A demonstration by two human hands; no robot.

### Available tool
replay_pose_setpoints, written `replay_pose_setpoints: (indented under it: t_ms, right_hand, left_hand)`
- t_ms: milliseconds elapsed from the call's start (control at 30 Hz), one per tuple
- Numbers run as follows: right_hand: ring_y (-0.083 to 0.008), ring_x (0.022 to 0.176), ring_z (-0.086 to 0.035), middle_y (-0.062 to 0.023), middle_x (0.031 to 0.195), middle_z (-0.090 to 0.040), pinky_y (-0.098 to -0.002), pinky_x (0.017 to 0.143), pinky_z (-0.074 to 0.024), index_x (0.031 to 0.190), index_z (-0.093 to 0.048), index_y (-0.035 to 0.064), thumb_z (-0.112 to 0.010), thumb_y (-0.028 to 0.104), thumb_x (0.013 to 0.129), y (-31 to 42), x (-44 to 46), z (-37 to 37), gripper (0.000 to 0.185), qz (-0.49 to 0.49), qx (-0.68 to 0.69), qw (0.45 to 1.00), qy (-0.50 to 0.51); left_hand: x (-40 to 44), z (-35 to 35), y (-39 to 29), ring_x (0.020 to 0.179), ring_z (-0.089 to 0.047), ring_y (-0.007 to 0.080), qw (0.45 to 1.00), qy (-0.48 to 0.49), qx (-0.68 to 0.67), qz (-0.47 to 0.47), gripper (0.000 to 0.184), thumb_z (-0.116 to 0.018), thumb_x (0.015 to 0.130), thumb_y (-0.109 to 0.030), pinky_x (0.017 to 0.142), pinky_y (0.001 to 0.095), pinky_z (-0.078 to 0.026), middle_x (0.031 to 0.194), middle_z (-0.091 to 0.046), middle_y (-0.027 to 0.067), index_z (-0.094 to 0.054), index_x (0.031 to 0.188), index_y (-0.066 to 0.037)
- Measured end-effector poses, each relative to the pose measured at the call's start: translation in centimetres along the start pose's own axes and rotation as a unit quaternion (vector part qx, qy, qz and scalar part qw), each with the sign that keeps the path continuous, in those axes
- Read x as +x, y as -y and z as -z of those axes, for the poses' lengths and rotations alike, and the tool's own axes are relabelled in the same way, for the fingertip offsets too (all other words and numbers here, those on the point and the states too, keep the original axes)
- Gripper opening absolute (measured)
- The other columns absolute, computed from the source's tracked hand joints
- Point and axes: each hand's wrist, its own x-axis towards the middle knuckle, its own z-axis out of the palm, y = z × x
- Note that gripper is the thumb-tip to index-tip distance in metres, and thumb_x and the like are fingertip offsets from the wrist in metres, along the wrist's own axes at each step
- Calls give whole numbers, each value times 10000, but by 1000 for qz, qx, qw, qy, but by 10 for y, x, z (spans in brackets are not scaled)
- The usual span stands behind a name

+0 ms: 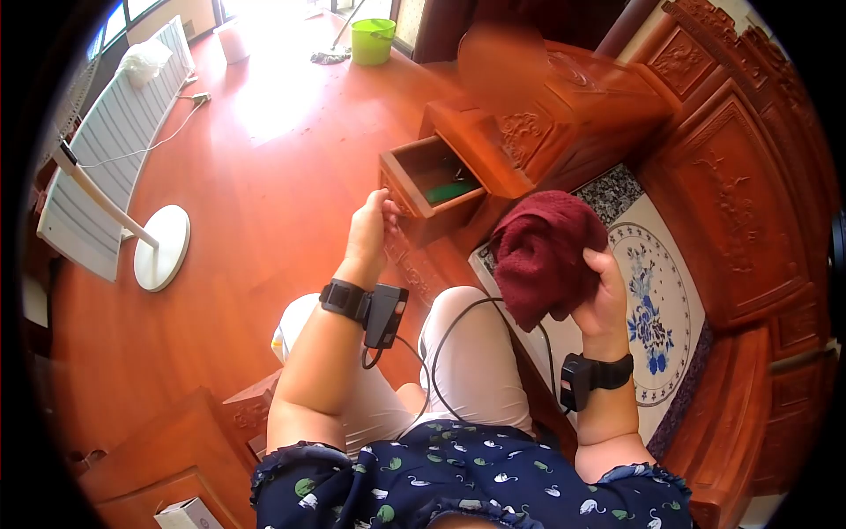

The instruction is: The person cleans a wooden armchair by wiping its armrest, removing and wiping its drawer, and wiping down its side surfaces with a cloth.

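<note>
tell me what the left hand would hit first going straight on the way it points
Most likely the front panel of the open drawer, right by the left hand; depth leaves contact unclear.

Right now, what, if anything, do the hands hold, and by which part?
The right hand holds a maroon cloth by its lower right side. The left hand is at the front of the open drawer; gripping unclear.

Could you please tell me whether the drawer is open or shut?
Open: the drawer juts out from the cabinet, its inside shows with a green item in it, and the left hand is at its front.
</note>
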Motion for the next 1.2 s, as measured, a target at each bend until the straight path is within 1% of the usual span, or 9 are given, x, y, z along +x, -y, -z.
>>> replay_pose_setpoints:
  t_ms: [300,400,467,500,533,633,767,1067,1200]
  right_hand:
    - [-210,1104,-517,-125,1192,-532,-348,963,-399,1231,-436,-8,-396,196,930,-8,22,-36,366,20,-7,999,30]
    - [-178,1071,-529,-115,1145,-558,-319,923,-427,1218,-459,2,-425,154,924,-16,23,-47,332,49,-84,995,12]
    - [-150,1052,-496,-105,1198,-463,-288,893,-435,1181,-499,-9,-512,114,889,-31,31,-40,317,98,-154,983,-12]
    - [-151,1056,-479,-104,1222,-419,-284,893,-431,1166,-513,-12,-537,110,877,-39,37,-39,315,132,-205,970,-25]
    - [-170,1091,-441,-105,1256,-349,-288,913,-416,1128,-539,-7,-581,118,852,-46,42,-36,306,215,-318,923,-13]
    - [-270,1144,-427,-144,1264,-372,-338,942,-389,1119,-555,22,-623,99,804,-63,56,-35,331,363,-555,749,13]
    - [-344,1020,-527,-157,1211,-463,-374,871,-449,1087,-564,18,-622,132,792,-80,60,-44,322,363,-675,642,12]
    - [-344,949,-546,-169,1107,-490,-403,805,-467,1073,-557,-3,-618,148,767,-104,68,-60,346,356,-684,636,30]
    - [-347,928,-539,-165,1122,-481,-405,796,-467,1075,-566,15,-643,164,745,-129,48,-92,370,352,-643,675,79]
  left_hand:
    - [-18,46,-13,528,-404,59,994,-70,37,-80,306,-522,865,-351,484,189,-300,585,-483,-43,-506,641,-143]
    - [-27,52,-17,592,-424,68,990,-95,72,-74,295,-529,861,-367,591,224,-341,647,-499,-50,-499,646,-168]
    - [-28,54,-15,706,-472,100,988,-109,88,-60,281,-528,868,-412,756,289,-365,777,-538,-48,-516,706,-183]
    - [-31,51,-15,706,-472,100,988,-109,88,-60,281,-528,868,-412,756,289,-365,777,-538,-48,-516,706,-183]
    - [-36,44,-16,745,-497,118,992,-103,58,-47,296,-511,881,-424,776,297,-387,804,-552,-28,-518,732,-169]
    - [-39,48,-17,817,-537,150,998,-50,9,-23,328,-474,906,-438,807,319,-428,848,-573,17,-522,775,-141]
    - [-39,50,-16,858,-557,170,1000,-11,-8,-22,348,-445,925,-424,787,338,-473,862,-582,66,-519,781,-116]
    - [-32,60,-8,915,-555,183,999,25,-26,-18,371,-437,939,-393,815,374,-472,1025,-558,49,-523,1069,-56]
    - [-34,58,-8,877,-532,119,997,51,-50,-29,317,-462,935,-380,760,297,-467,945,-560,10,-543,1019,-85]
